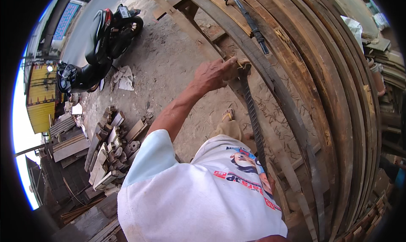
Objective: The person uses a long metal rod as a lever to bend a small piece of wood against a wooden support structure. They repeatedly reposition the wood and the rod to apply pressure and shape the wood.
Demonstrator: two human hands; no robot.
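Note:
My left hand [211,76] is closed over a narrow wooden plank [192,30], its fingers bent around the wood. Just beside those fingers is the upper, bent end of a dark ridged pry bar [252,111]. The bar slants down along the planks toward my body. Only a sliver of my right hand [271,185] shows past my white shirt, in line with the bar's lower end, which it appears to grip; its fingers are mostly hidden. A hammer [245,18] with a dark handle lies on the boards beyond my left hand.
Long boards [313,72] lie side by side on the right. Scattered nails [292,102] show on the ground between planks. A heap of wood offcuts [108,151] lies at left, below a parked motorcycle [103,41]. More stacked timber [387,79] stands far right.

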